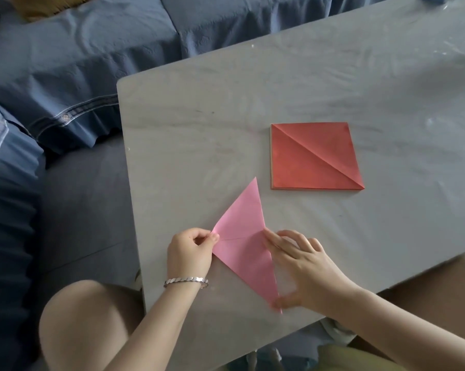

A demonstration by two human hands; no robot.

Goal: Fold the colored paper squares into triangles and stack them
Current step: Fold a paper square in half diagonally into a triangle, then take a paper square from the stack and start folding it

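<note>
A pink paper (243, 236), folded into a long triangle with a crease across its middle, lies on the grey table (386, 236) near the front edge. My left hand (190, 253), with a silver bracelet on the wrist, pinches the paper's left corner between thumb and fingers. My right hand (303, 266) lies on the paper's right edge, fingers spread and fairly straight, thumb near the lower tip. Further back a stack of red paper squares (314, 156) lies flat, its top sheet creased along the diagonal.
The table is covered by a wrinkled clear plastic sheet (440, 62). A blue-covered sofa (79, 62) runs along the left and back. My bare knees (92, 317) sit under the table's front edge.
</note>
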